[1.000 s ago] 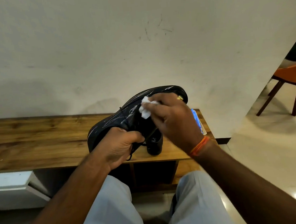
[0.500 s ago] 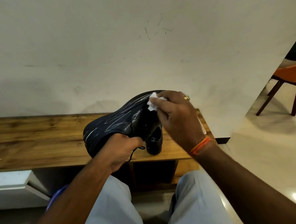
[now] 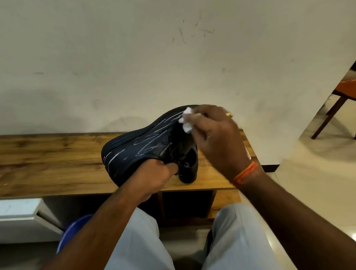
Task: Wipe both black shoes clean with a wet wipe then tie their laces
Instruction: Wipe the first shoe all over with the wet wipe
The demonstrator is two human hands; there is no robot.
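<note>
A scuffed pale wall fills the upper frame above your wooden bench; an orange chair stands at right. Mid-frame, your left hand grips the raised black shoe, hiding much of the second shoe on the bench. Your right hand pinches the white wipe against the raised sole, fingers curled.
</note>
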